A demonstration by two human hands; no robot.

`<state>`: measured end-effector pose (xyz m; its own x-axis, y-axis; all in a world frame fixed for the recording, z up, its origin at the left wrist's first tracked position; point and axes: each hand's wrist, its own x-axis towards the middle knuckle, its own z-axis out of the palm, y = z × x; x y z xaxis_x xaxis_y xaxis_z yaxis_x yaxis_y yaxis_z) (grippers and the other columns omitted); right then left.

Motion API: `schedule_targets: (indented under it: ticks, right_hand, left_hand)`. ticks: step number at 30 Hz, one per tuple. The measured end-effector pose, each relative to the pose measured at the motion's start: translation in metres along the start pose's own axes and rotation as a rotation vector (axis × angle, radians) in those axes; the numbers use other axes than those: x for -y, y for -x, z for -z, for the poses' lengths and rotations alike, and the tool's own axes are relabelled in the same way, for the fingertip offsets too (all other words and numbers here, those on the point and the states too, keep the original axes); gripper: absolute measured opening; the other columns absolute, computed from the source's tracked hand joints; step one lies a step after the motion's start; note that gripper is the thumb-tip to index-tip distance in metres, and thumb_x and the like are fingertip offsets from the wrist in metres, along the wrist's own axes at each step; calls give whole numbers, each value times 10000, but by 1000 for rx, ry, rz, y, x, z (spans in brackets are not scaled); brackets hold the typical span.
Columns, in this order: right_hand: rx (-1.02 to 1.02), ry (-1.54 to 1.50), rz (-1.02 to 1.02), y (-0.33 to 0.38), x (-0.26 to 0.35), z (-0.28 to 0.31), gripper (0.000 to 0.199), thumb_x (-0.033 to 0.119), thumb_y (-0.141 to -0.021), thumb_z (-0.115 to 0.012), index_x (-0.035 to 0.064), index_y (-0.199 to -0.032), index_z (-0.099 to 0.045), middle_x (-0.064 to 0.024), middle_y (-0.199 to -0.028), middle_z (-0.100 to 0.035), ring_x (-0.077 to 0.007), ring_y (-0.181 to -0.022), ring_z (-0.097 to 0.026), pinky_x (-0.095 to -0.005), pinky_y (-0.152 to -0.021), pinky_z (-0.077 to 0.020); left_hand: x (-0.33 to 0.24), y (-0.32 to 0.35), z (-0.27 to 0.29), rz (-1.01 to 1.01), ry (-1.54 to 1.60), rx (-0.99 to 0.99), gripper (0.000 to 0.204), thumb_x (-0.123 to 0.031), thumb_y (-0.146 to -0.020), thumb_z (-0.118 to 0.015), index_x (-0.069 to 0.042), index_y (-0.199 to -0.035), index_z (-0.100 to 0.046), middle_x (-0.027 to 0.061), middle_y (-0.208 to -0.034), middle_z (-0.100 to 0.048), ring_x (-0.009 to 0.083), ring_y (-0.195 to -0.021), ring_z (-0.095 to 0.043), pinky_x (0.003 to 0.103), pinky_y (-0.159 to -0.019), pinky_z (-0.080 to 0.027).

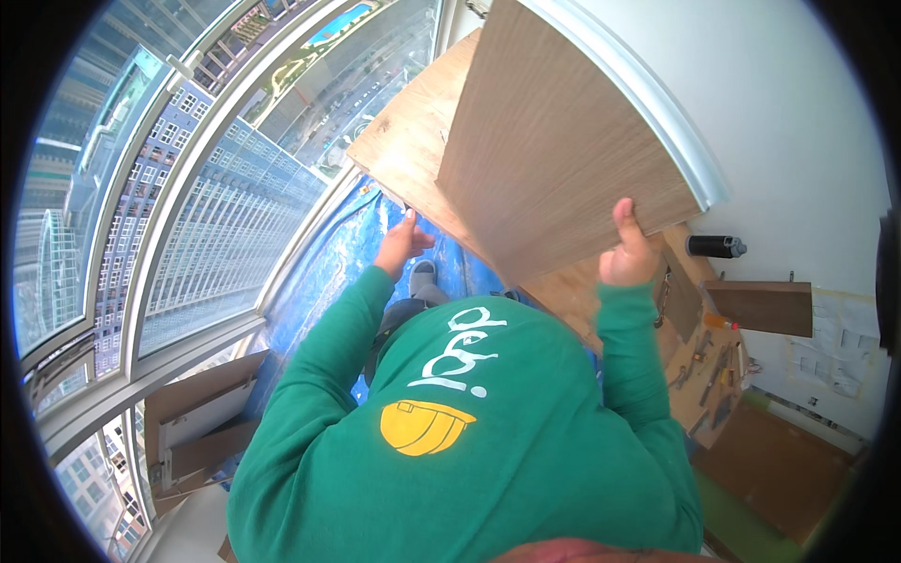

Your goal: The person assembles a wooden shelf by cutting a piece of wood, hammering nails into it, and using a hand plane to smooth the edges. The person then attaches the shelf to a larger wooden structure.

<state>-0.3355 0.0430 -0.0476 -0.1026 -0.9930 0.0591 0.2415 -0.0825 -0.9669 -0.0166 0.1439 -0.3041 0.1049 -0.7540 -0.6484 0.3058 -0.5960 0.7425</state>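
I wear a green sweatshirt with a white and yellow print. My right hand point(627, 250) grips the lower edge of a large wood-grain panel point(554, 141) with a pale edge band, held up tilted in front of me. My left hand point(404, 241) holds the lower left edge of a lighter plywood board point(413, 131) that lies behind the panel. Whether the two boards are joined is hidden. Below my arms, one grey shoe point(423, 278) shows on the floor.
A blue tarp point(328, 272) covers the floor beside tall windows point(188, 216) over a city. A black can point(713, 247) and several hand tools point(709, 371) lie on a plywood surface at right. A dark wood board point(762, 308) leans by the wall. Cardboard pieces point(197, 413) lie at lower left.
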Motion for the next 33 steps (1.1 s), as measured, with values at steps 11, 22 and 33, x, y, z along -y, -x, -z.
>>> schedule_targets:
  ticks: [11,22,33]
  right_hand:
    - [-20,-153,109,51,112,40,647,256,-971,-737,32,-1513,-465,-100,-1532,-502,-307,-1394,-474,-511,-1186,-365]
    - [-376,-398,439,61,170,142,869,725,-881,-662,173,-1525,-470,-65,-1560,-449,-315,-1417,-436,-560,-1173,-364]
    - [-901,-876,120,60,9,166,778,785,-920,-486,206,-1430,-593,-58,-1451,-599,-307,-1341,-554,-578,-1092,-455]
  left_hand:
    - [-19,-64,-74,121,658,298,1068,-764,-873,-651,-38,-1586,-326,194,-1603,-402,377,-1455,-425,545,-1182,-362]
    - [-214,66,-124,-681,524,503,650,-361,-964,-754,-35,-1453,-476,99,-1394,-604,215,-1299,-556,418,-1106,-442]
    - [-288,195,-150,-1225,-22,550,522,-148,-867,-847,47,-1270,-577,120,-1141,-704,173,-1060,-658,331,-950,-519]
